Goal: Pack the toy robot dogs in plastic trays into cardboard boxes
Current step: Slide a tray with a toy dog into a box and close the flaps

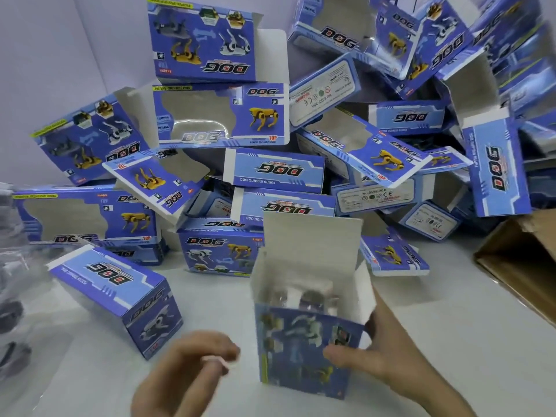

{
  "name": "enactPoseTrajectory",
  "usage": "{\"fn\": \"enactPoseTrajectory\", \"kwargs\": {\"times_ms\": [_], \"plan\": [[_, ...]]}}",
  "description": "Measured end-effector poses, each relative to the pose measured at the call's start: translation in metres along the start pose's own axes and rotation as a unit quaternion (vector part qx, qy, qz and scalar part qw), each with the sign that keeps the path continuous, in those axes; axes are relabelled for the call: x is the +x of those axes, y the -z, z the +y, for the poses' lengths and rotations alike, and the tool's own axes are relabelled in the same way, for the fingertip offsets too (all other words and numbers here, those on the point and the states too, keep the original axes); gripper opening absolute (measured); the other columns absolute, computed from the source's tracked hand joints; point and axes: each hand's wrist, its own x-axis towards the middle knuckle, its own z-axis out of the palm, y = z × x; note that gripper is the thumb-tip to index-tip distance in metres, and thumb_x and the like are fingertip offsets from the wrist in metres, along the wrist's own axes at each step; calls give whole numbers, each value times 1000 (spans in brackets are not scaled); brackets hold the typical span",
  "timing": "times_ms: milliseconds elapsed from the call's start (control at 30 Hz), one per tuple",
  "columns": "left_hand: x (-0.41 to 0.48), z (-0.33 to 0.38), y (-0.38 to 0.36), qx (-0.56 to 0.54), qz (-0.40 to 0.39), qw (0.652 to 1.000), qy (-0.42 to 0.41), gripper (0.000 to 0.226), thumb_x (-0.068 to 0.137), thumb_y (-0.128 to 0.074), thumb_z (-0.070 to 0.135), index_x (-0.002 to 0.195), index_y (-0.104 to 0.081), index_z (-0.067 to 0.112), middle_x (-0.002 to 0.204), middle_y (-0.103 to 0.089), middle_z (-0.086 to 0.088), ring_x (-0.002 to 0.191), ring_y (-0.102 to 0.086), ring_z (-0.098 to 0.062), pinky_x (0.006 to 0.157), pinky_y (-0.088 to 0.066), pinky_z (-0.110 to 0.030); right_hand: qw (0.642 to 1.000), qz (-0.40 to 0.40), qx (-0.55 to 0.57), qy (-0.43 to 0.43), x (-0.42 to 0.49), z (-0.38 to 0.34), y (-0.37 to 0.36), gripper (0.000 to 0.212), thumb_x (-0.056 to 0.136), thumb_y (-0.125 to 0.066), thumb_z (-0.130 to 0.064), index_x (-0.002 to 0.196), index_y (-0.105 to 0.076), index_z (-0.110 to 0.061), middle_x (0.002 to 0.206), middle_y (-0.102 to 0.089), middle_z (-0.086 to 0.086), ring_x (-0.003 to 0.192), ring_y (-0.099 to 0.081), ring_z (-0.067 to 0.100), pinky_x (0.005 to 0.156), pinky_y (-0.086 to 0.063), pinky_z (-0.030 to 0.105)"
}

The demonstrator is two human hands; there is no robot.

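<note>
Toy robot dog [313,296] sits low inside the upright cardboard box [307,353] on the tabletop [451,311], with the top flaps open. Your right hand [376,356] grips the box's right side. Your left hand [192,359] is curled just beside it; I cannot tell whether it holds anything.

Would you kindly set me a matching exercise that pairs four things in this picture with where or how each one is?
Things:
1. upright box
2. right hand
3. left hand
4. brown carton

Places or states:
A. at the right edge of the view
B. beside the upright box, not touching it
C. standing on end, top flaps open
D. gripping the upright box, thumb on its front

Pairs: 1-C, 2-D, 3-B, 4-A
</note>
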Motion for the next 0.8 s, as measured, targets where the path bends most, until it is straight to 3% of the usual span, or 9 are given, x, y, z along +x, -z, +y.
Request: {"fn": "enactPoseTrajectory", "kwargs": {"times_ms": [33, 67, 133, 200, 367, 467, 600, 667, 800], "plan": [[-6, -1, 3, 12, 79, 997, -12, 25, 69, -64, 10, 81, -74, 30, 87, -72, -2, 77, -71, -11, 60, -55, -20, 1000, 14, 5, -11, -1, 4, 4, 88, 54, -92, -29, 127, -50, -54, 118, -70, -18, 106, -69, 6, 78, -54, 17], [-2, 3, 12, -12, 89, 996, -10, 31, 75, -58, 5, 89, -73, 27, 92, -73, -4, 83, -72, -19, 63, -57, -26, 999, 27, 22, -10, -2, 6, 8, 89, 51, -93, -29, 127, -50, -50, 114, -72, -15, 101, -71, 10, 74, -56, 19], [1, 1, 12, 6, 128, 991, -45, 34, 76, -61, 7, 100, -71, 29, 103, -72, -5, 93, -71, -22, 69, -59, -30, 998, 47, 43, 1, -4, 5, 12, 90, 46, -95, -29, 120, -54, -60, 110, -74, -13, 96, -73, 13, 70, -59, 24], [12, 7, 5, -9, 97, 995, -36, 37, 75, -70, 22, 109, -67, 36, 113, -70, -2, 102, -69, -20, 77, -58, -30, 998, 38, 49, -21, -5, 6, 13, 89, 45, -97, -32, 112, -53, -71, 110, -73, -18, 98, -72, 10, 70, -59, 25], [26, 3, -14, 72, 3, 997, -21, 62, 75, -67, 45, 133, -47, 48, 145, -50, 14, 133, -50, -11, 96, -50, -30, 996, -26, -17, -82, -6, 6, 11, 99, 52, -90, -34, 136, -38, -42, 116, -68, -24, 107, -66, 1, 82, -53, 15], [36, -3, -25, 99, -5, 995, -22, 69, 77, -69, 50, 140, -42, 42, 150, -44, 14, 139, -42, -12, 103, -39, -35, 998, 44, -35, -4, -10, 0, 8, 107, 57, -91, -32, 144, -33, -50, 137, -56, -25, 125, -56, 1, 96, -51, 26], [44, -9, -36, 34, 2, 999, -20, 69, 77, -74, 45, 139, -45, 34, 144, -51, 10, 134, -48, -13, 104, -43, -23, 966, 198, -49, 160, -22, -2, -9, 85, 64, -82, -13, 138, -50, -37, 145, -54, -9, 133, -51, 15, 98, -50, 33], [45, -13, -40, 23, -23, 999, -30, 66, 79, -75, 41, 138, -47, 33, 145, -51, 11, 135, -48, -12, 105, -42, -21, 953, 217, -87, 192, -25, -2, -19, 74, 69, -78, -14, 134, -55, -39, 144, -55, -9, 135, -50, 17, 100, -48, 31], [50, -18, -35, 151, -105, 977, -107, 51, 86, -70, 43, 133, -53, 32, 148, -48, 17, 141, -40, -10, 112, -34, -28, 937, 213, -193, 200, -22, -6, -21, 51, 81, -64, -34, 132, -59, -38, 144, -54, -15, 138, -45, 15, 109, -38, 28]]}}
